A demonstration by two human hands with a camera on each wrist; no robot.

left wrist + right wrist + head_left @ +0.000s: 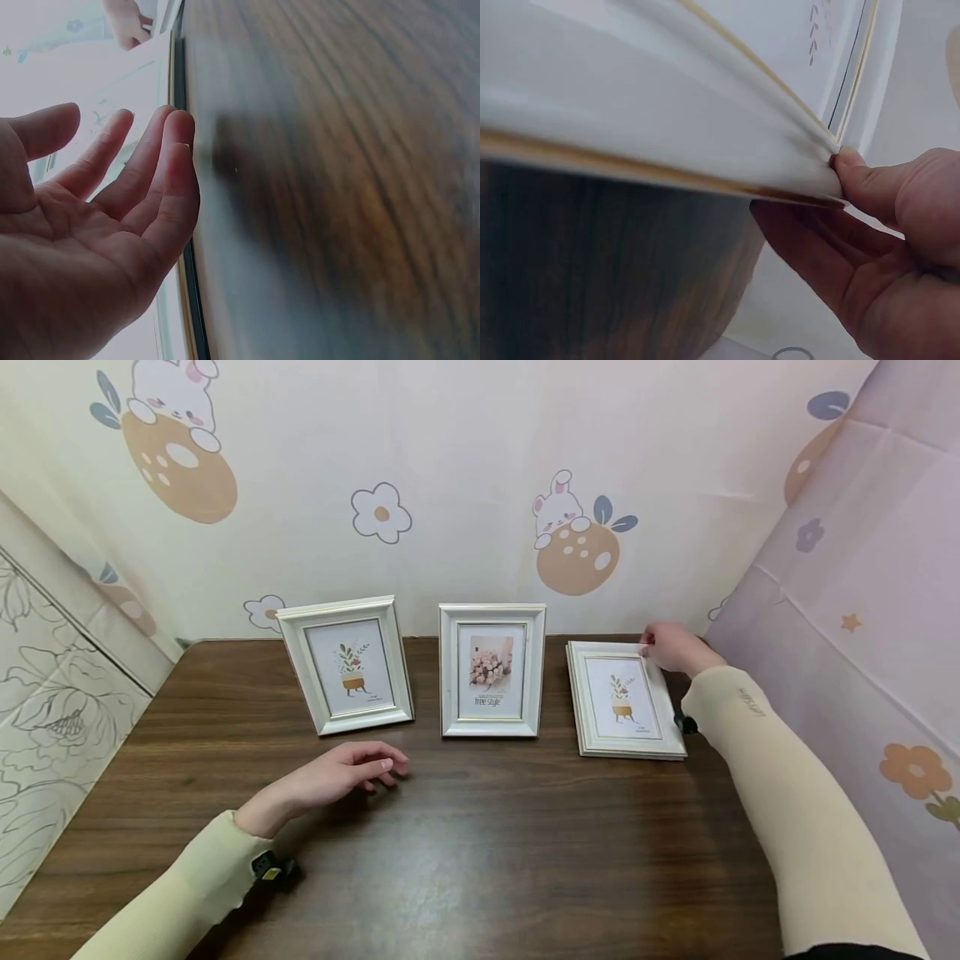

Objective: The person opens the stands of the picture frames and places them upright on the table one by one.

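At the right of the head view, my right hand (671, 647) pinches the far right corner of a white picture frame (622, 747) with a potted-plant print. In the right wrist view the thumb (877, 187) presses the front of that corner, and the fingers (810, 251) curl underneath. My left hand (337, 777) hovers over the table with relaxed, slightly bent fingers and holds nothing. Just beyond it stands another white picture frame (365, 724) with a similar plant print, turned a little. A third white picture frame (491, 727), with a rose bouquet picture, stands upright in the middle.
All of this is on a dark brown wooden table (480, 852). A pale curtain (465, 452) with rabbits and flowers hangs right behind the table's far edge. Another patterned curtain (847, 577) closes off the right side, and a floral panel (56, 718) borders the left.
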